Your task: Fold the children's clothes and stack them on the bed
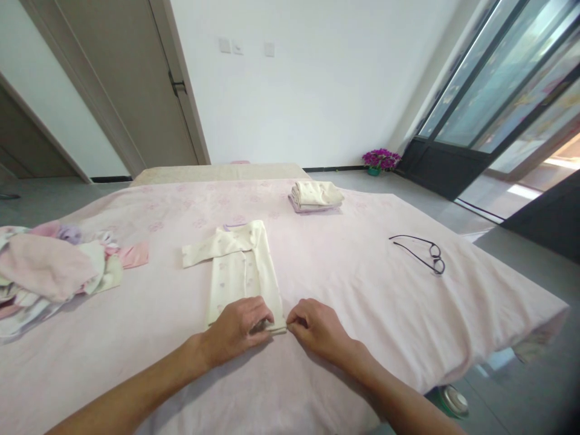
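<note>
A small cream baby shirt with a faint print lies on the pink bedspread, its right side folded inward and one sleeve stretched out to the left. My left hand is closed on the shirt's bottom hem, thumb and fingers pinched at the edge. At the hem's lower right corner, my right hand has its fingertips pinched together on the fabric. Both hands rest low over the cloth, a short gap between them. Parts of the hem are hidden under my left hand.
A heap of loose baby clothes lies at the left. Farther back sits a stack of folded clothes. Black-framed glasses lie on the bedspread at the right. A tin stands on the floor below the bed's right edge.
</note>
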Demonstrator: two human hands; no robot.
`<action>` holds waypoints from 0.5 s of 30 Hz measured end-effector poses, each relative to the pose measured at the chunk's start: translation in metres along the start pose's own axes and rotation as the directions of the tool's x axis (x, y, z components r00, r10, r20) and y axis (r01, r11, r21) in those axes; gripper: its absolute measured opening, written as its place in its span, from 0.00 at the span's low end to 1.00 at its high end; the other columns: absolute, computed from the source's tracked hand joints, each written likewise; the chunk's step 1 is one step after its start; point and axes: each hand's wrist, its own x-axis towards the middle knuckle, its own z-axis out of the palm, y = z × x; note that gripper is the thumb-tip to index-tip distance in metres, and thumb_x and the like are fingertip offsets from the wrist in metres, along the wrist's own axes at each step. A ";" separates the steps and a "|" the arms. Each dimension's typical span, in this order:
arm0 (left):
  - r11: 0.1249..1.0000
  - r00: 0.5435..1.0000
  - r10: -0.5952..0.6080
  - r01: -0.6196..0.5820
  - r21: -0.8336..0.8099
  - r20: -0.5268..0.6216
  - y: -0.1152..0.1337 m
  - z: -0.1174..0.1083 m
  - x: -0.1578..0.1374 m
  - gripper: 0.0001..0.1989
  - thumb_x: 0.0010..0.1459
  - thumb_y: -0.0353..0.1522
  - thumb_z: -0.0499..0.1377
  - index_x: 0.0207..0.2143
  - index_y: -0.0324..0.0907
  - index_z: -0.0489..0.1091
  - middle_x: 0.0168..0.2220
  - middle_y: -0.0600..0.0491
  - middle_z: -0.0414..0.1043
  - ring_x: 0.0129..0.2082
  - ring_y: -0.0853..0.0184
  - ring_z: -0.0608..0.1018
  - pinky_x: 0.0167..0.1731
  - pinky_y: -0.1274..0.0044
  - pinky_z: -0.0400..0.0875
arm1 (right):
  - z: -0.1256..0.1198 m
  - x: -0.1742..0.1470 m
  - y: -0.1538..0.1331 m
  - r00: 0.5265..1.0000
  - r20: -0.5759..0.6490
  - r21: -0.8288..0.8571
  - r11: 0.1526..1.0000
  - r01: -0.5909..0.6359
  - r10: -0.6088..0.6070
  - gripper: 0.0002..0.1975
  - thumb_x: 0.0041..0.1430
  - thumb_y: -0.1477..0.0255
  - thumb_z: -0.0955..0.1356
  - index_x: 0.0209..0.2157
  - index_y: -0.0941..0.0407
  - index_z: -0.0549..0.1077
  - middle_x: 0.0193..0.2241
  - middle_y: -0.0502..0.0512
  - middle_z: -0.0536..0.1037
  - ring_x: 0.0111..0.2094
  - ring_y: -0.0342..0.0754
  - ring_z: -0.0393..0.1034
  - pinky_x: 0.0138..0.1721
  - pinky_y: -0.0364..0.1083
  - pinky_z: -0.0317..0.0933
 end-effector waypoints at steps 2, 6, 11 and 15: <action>0.999 0.999 -0.034 0.034 0.006 -0.024 0.000 0.005 -0.007 0.04 0.58 0.33 0.61 0.37 0.45 0.69 0.32 0.55 0.70 0.32 0.67 0.72 0.32 0.76 0.64 | 0.002 -0.001 -0.002 1.000 -0.015 -0.026 1.000 0.007 -0.008 0.09 0.55 0.78 0.66 0.31 0.53 0.78 0.29 0.50 0.77 0.34 0.45 0.68 0.36 0.43 0.55; 0.998 0.996 -0.064 0.065 0.003 -0.060 -0.002 0.012 -0.012 0.04 0.59 0.33 0.61 0.37 0.46 0.68 0.32 0.55 0.70 0.33 0.66 0.72 0.33 0.75 0.65 | 0.004 -0.003 -0.005 0.999 -0.040 -0.064 0.998 -0.003 0.000 0.07 0.55 0.77 0.67 0.31 0.53 0.77 0.29 0.49 0.76 0.33 0.45 0.67 0.35 0.44 0.54; 0.996 0.995 -0.078 0.080 0.035 -0.058 0.000 0.013 -0.012 0.03 0.59 0.32 0.60 0.36 0.45 0.68 0.32 0.55 0.70 0.33 0.66 0.73 0.33 0.75 0.64 | 0.012 -0.005 -0.005 0.995 -0.097 -0.080 0.997 -0.006 -0.002 0.06 0.54 0.78 0.67 0.30 0.53 0.74 0.28 0.48 0.75 0.32 0.45 0.65 0.36 0.45 0.52; 0.996 0.994 -0.084 0.087 0.033 -0.065 0.001 0.014 -0.012 0.03 0.58 0.31 0.60 0.35 0.45 0.67 0.32 0.55 0.70 0.34 0.66 0.73 0.33 0.75 0.65 | 0.020 -0.004 -0.003 0.990 -0.136 -0.111 0.994 0.014 -0.029 0.06 0.54 0.79 0.65 0.29 0.54 0.72 0.27 0.49 0.73 0.32 0.45 0.64 0.35 0.45 0.50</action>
